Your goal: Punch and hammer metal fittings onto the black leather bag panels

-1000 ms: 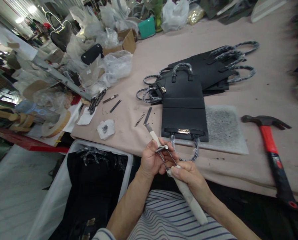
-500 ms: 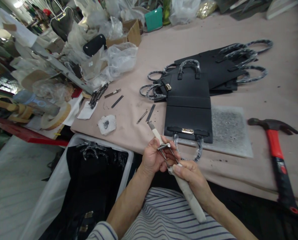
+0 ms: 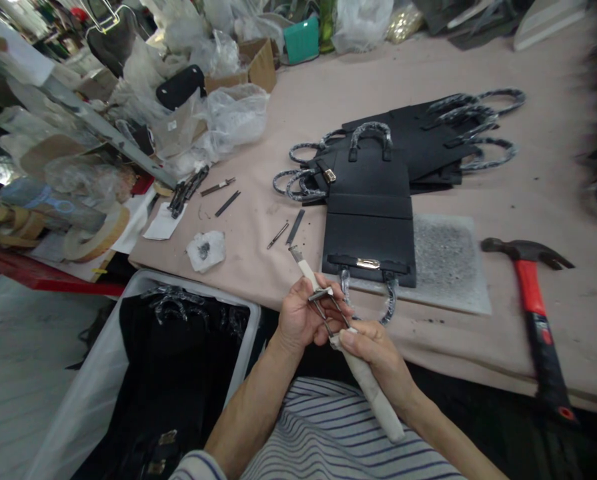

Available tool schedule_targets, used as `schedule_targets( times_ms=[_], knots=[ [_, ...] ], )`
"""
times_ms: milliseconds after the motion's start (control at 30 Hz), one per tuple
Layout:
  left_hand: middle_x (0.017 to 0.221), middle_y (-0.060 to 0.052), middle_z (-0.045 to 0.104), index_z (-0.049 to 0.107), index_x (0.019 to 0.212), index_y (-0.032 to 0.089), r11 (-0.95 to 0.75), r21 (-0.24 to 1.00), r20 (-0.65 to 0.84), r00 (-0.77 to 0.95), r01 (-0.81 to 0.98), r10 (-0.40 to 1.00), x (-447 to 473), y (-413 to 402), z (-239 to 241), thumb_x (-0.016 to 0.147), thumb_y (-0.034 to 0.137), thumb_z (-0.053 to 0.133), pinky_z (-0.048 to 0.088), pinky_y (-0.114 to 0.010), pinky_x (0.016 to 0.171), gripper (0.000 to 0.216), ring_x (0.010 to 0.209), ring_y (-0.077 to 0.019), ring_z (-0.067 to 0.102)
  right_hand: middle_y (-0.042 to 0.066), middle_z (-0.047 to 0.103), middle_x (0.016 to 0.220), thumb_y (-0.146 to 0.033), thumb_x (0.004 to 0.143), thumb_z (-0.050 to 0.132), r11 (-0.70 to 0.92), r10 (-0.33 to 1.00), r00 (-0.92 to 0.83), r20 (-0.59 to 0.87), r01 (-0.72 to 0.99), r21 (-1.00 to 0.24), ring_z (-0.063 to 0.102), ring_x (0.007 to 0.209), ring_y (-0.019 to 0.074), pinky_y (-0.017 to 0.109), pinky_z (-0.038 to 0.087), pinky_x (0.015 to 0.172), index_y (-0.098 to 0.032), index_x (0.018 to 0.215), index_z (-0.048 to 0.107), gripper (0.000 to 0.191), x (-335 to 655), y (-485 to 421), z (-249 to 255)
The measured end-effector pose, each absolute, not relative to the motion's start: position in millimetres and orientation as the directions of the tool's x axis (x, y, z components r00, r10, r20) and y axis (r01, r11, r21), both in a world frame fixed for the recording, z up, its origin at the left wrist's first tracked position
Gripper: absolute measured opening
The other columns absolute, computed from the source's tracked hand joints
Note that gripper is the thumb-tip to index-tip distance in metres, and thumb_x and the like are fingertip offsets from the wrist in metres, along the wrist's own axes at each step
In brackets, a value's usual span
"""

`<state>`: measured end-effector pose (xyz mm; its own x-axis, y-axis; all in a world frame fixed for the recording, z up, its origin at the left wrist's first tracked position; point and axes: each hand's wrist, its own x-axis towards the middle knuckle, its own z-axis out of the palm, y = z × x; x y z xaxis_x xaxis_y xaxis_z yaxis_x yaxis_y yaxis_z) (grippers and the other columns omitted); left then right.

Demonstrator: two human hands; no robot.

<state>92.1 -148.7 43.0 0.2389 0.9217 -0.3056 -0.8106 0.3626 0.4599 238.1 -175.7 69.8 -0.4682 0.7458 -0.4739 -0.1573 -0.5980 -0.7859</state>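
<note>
In front of my striped shirt, my left hand (image 3: 301, 313) is closed round a white-wrapped piece with a flat metal tip (image 3: 296, 255) pointing away from me. My right hand (image 3: 378, 347) grips a long white-wrapped handle (image 3: 373, 387). Between the hands run two thin metal rods and a short metal crosspiece (image 3: 320, 294). Whether these form one tool or two, I cannot tell. Just beyond the hands, a black handbag panel (image 3: 368, 233) lies with a gold clasp (image 3: 367, 263) and a plastic-wrapped handle (image 3: 389, 303) hanging over the table edge.
More black bag pieces (image 3: 428, 140) are stacked behind. A speckled slab (image 3: 451, 260) lies under the panel, and a red-handled hammer (image 3: 531, 287) is at right. Small metal tools (image 3: 228, 203) lie at left. Below stands a white bin (image 3: 253, 327) of black bags.
The view has shifted slightly, so the table things sit a little further left. Both hands keep the same grip. A dark blurred shape now shows at the right edge.
</note>
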Motion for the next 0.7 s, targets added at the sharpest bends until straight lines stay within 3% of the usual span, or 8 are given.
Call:
schedule_targets(
  times_ms=[267,533,700],
  knots=[
    [0.086,-0.007,0.073,0.060,0.094,0.017,0.378,0.488,-0.360,0.213,-0.787,0.908,93.8,-147.6,44.8,0.097,0.046,0.063,0.058,-0.026,0.054,0.029,0.070,-0.0249,0.077,-0.005,0.025,0.049,-0.069,0.072,0.070,-0.609,0.737,-0.478,-0.478,-0.163,-0.777,0.015,0.051,0.0092,0.030,0.014,0.050,-0.020,0.059,0.055,0.053,240.6,-174.8,66.5],
    [0.088,-0.008,0.073,0.061,0.095,0.018,0.379,0.454,-0.332,0.242,-0.806,0.912,94.8,-147.6,43.2,0.097,0.044,0.062,0.047,-0.018,0.037,0.027,0.070,-0.0264,0.078,-0.006,0.025,0.049,-0.068,0.070,0.072,-0.608,0.741,-0.480,-0.470,-0.182,-0.773,0.016,0.050,0.0081,0.029,0.014,0.049,-0.020,0.055,0.051,0.054,241.3,-174.3,65.1],
    [0.088,-0.009,0.074,0.061,0.095,0.016,0.382,0.457,-0.334,0.243,-0.803,0.911,94.3,-147.5,42.0,0.099,0.044,0.062,0.056,-0.024,0.047,0.027,0.072,-0.0269,0.078,-0.006,0.025,0.049,-0.066,0.071,0.072,-0.624,0.736,-0.474,-0.484,-0.196,-0.756,0.015,0.049,0.0077,0.029,0.014,0.048,-0.021,0.054,0.048,0.054,241.6,-174.4,64.8]
  ],
)
